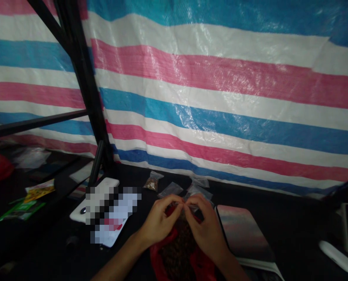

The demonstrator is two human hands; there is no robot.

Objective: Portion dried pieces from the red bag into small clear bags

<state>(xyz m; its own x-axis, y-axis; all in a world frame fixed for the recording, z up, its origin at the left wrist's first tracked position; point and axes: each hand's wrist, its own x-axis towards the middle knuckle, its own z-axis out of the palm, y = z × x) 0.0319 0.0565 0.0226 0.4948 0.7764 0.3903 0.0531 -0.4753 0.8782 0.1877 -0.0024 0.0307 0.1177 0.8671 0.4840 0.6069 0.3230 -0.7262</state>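
Note:
My left hand [164,218] and my right hand [205,222] meet at the fingertips, thumbs and forefingers pinched together. Between them they grip a small clear plastic bag [194,208], mostly hidden by the fingers. Right below sits an open red plastic bag [158,255], filled with loose dark brown bits [178,253] whose kind I cannot make out. Just beyond the fingers lie several clear plastic bags [199,190]. A small clear bag with brown contents [152,183] rests farther left.
To the right is a scale with a shiny flat plate [242,232], and a white oblong object [337,256]. On the left lie a white device [111,182], a pale packet [127,207], and yellow and green packets [22,210]. A dark metal post [86,82] stands before striped sheeting [221,97].

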